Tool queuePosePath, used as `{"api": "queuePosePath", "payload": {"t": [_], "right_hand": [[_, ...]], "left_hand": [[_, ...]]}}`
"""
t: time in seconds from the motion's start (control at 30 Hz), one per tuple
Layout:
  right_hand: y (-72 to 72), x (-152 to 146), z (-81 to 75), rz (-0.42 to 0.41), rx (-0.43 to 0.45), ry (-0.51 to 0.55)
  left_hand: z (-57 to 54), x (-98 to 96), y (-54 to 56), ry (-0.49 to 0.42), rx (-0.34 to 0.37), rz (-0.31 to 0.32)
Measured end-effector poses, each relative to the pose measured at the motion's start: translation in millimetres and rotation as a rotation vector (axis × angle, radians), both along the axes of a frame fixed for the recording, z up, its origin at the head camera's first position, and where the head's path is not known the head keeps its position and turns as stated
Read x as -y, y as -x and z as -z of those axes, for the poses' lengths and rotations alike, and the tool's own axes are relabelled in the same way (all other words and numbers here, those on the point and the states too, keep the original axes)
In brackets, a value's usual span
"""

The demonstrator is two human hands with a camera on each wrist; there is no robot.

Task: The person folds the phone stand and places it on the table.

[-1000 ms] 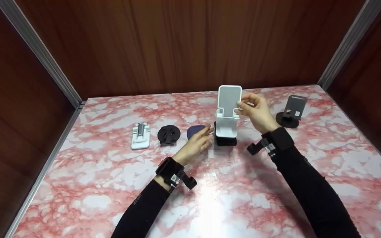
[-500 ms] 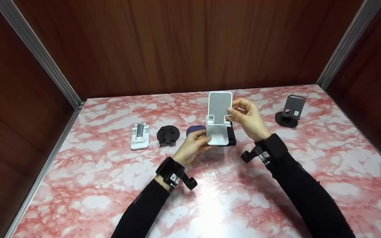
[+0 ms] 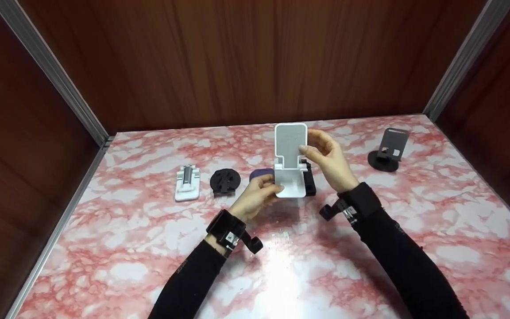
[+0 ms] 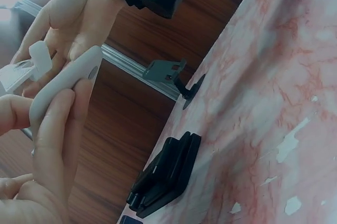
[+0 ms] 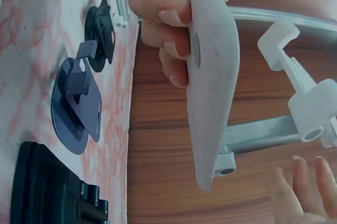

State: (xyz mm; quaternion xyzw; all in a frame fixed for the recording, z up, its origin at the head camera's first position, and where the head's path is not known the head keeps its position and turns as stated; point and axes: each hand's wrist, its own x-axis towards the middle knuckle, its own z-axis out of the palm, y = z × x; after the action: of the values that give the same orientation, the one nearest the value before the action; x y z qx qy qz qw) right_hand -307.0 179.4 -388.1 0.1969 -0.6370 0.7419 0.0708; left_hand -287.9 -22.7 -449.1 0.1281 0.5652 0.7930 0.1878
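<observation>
A white phone stand (image 3: 291,181) with a grey pad is held unfolded above the table. My left hand (image 3: 253,198) pinches the left edge of its base, thumb on top. On the upper plate's right edge, my right hand (image 3: 331,164) has its thumb in front and the other fingers behind. From the left wrist, the left fingers (image 4: 55,124) show pressed to the base's underside. The right wrist view shows the base's flat side, with the support arm (image 5: 263,134) joining it to the raised part. Behind the held stand, a folded black stand (image 3: 309,179) is partly covered.
To the left on the marbled table (image 3: 126,239) lie a folded white stand (image 3: 187,186), a round black stand (image 3: 225,180) and a purple-blue stand (image 3: 261,173), partly hidden. An upright dark stand (image 3: 390,148) is at the right. Wooden panels (image 3: 237,62) enclose the table.
The white phone stand has moved left and slightly down with my right hand. My left hand, earlier beside it with fingers extended, now grips its base.
</observation>
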Motion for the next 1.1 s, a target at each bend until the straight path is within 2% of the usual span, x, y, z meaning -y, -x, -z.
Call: {"api": "queuePosePath", "payload": {"t": [0.2,0.4,0.6,0.8,1.1], "right_hand": [[1.2,0,-1.7,-0.070,0.049,-0.048],[3.3,-3,-3.4,-0.076,0.035,-0.082],[4.8,-7,-6.5,-0.056,-0.024,-0.122],[6.9,-11,-11.2,-0.047,-0.089,-0.211],[6.2,-11,-15.4,-0.031,-0.148,-0.291]], "left_hand": [[-1.6,0.5,-2.5,0.011,-0.025,0.034],[-1.2,-2.2,-4.6,0.000,-0.039,0.068],[-3.0,-3.9,-7.6,0.015,-0.043,0.075],[-3.1,-3.8,-8.6,0.035,-0.040,0.082],[-4.6,-5.6,-11.0,0.017,-0.035,0.081]]}}
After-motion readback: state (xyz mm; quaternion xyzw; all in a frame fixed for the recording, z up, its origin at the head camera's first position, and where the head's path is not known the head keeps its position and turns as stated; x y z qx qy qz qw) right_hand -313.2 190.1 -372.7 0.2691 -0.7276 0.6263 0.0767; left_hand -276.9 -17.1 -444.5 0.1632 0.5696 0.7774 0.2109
